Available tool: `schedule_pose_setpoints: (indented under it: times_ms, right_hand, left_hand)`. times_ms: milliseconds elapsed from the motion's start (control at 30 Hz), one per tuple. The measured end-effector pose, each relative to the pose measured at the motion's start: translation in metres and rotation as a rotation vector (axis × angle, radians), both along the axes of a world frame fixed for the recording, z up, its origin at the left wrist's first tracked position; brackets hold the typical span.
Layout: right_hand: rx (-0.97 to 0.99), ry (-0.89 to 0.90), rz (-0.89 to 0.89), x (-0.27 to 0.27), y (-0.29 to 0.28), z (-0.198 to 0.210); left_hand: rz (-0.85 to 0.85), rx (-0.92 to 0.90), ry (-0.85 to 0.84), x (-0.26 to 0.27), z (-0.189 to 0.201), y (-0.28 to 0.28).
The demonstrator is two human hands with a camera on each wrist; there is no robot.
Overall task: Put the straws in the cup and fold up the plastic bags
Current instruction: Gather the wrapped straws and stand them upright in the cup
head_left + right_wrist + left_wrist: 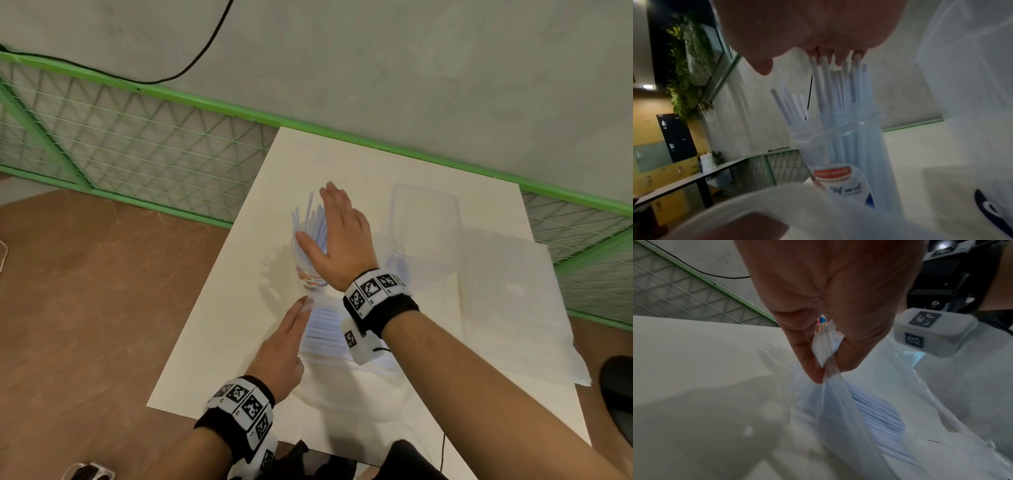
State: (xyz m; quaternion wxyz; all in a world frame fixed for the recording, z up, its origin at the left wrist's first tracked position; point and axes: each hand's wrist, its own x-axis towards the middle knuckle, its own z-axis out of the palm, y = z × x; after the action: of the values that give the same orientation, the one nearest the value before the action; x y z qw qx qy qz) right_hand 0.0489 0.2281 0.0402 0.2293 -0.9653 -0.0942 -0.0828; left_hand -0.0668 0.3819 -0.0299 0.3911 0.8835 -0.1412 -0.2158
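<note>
A clear cup [310, 274] with a printed label stands mid-table and holds several pale blue straws [310, 216]. My right hand [337, 222] lies flat over them, fingers straight. In the right wrist view the fingertips [840, 54] touch the tops of the straws [826, 84] in the cup [840, 146]. A thin plastic bag [329, 329] with more straws lies just in front of the cup. My left hand [289, 330] holds its edge. In the left wrist view thumb and finger [812, 369] pinch the bag film [835, 394], and straws [877, 417] lie inside.
A clear shallow plastic container [424, 212] sits at the back right of the white table [212, 356]. Another thin plastic sheet or bag [513, 294] lies flat at the right. A green mesh fence [137, 150] runs behind; brown floor is to the left.
</note>
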Motion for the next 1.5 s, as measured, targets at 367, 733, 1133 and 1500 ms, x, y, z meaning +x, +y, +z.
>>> schedule_pose_setpoints:
  times_ms: [367, 733, 1133, 1500]
  right_hand:
    - [-0.199, 0.029, 0.058, 0.015, 0.006, -0.001]
    - [0.153, -0.174, 0.262, -0.063, -0.003, 0.029]
    - [-0.387, 0.478, -0.008, -0.164, -0.025, -0.127]
    - [-0.462, 0.406, -0.067, -0.160, -0.022, -0.132]
  left_hand:
    - [0.000, -0.025, -0.010, -0.003, -0.005, 0.004]
    - [-0.001, 0.031, -0.003, -0.002, -0.012, 0.000]
    - [-0.065, -0.030, -0.046, -0.006, -0.017, -0.009]
    - [-0.051, -0.028, -0.080, -0.004, -0.017, -0.003]
